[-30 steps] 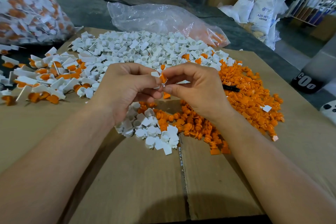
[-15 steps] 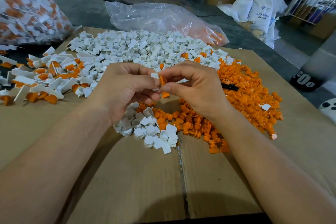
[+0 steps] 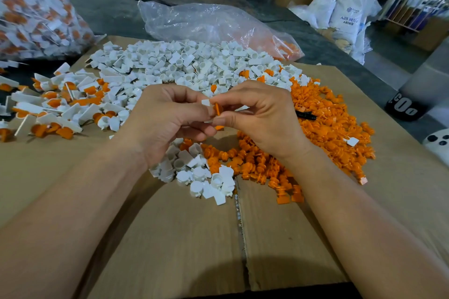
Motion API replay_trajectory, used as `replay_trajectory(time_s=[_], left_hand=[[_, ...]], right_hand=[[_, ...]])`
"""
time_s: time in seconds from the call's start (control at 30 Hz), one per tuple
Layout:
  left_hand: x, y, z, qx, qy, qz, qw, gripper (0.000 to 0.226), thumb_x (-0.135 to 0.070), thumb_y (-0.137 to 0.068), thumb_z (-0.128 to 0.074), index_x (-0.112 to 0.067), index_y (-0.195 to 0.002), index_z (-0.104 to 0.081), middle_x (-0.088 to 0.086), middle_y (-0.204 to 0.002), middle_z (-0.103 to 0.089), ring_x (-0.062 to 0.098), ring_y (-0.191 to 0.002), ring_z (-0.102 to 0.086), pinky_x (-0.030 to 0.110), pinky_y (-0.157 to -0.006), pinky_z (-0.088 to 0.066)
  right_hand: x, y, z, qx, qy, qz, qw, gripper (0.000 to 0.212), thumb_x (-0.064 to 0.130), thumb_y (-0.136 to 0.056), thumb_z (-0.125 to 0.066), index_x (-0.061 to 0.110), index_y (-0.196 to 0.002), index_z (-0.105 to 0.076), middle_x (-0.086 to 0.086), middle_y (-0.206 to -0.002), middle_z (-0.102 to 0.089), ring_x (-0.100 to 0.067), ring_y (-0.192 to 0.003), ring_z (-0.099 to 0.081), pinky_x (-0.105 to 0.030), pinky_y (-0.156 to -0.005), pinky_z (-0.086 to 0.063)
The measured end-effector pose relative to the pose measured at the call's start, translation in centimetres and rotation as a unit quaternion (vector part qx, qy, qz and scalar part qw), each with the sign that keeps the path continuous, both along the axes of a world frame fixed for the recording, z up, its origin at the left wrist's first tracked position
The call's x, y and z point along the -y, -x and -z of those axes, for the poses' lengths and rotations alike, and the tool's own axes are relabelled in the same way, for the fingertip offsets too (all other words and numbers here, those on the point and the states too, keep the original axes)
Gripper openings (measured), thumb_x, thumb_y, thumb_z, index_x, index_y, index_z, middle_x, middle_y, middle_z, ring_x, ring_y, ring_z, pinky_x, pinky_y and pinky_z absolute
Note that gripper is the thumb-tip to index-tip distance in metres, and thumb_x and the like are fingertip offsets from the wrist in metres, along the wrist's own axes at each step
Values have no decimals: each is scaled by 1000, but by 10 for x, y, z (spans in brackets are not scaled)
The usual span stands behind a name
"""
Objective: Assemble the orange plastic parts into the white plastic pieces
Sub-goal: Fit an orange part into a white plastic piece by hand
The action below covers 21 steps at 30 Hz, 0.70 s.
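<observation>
mid-fit above the cardboard sheet [image 3: 170, 238]
left-hand grip [image 3: 167, 119] closed on white piece [image 3: 206, 102], right-hand grip [image 3: 262, 116] pinching orange part [image 3: 217, 110] — the two parts touching.

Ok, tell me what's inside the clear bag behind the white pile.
Orange parts show through the bag at its right end. Crinkled, glaring plastic hides whatever else it holds.

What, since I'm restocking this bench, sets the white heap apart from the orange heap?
The white heap is hollow cups with flat tabs; the orange heap is ribbed plugs. The white heap lies across the far middle of the cardboard; the orange heap fills the right side and curls toward the near middle. Both lie loose and mingle where they meet. The left hand grips a white piece, the right hand an orange part.
</observation>
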<state>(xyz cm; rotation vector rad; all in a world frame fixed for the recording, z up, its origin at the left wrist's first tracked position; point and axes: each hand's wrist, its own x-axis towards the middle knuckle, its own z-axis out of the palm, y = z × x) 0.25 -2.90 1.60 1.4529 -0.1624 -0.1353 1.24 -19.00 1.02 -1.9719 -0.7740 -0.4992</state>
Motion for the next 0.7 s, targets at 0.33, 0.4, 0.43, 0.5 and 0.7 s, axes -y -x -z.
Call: replay_trajectory(time_s=[0.33,0.4,0.43,0.5,0.7], left_hand=[[0,0,0,8,-16,-1,1000,19,-10,-55,-68,-3,-72,-61,8,-54,-65,14,-45,-63,16,-42,-49],[0,0,1,9,-17,0,1000,20,-10,-54,-68,-4,-71,-61,8,-53,-65,14,-45,-62,16,-42,-48],[0,0,1,9,-18,1,1000,17,-8,-56,-68,-4,-71,-61,8,-53,-65,14,-44,-62,16,-42,-48],[0,0,1,8,-22,2,1000,10,-1,-64,-67,-4,-71,-60,7,-53,-65,14,-44,-62,17,-42,-48],[1,1,0,33,-22,-9,999,18,-9,-59,-69,-3,-73,-60,7,-51,-65,13,-44,-62,17,-43,-50]], right_hand=[[-1,1,0,7,13,10,1000,37,11,-68,-75,15,-103,-63,6,-78,-61,-17,-76,-61,-42,-67,-54],[0,0,1,9,14,10,1000,35,12,-67,-74,13,-101,-65,5,-78,-61,-17,-75,-62,-42,-66,-54],[0,0,1,10,14,10,1000,34,12,-67,-74,11,-100,-66,4,-78,-61,-18,-75,-62,-42,-66,-54],[-1,0,1,12,14,9,1000,35,13,-67,-74,13,-101,-65,4,-78,-61,-17,-75,-62,-41,-66,-54],[1,-1,2,-60,-31,1,998,47,8,-65,-78,27,-104,-59,9,-82,-60,-3,-75,-61,-26,-70,-56]])
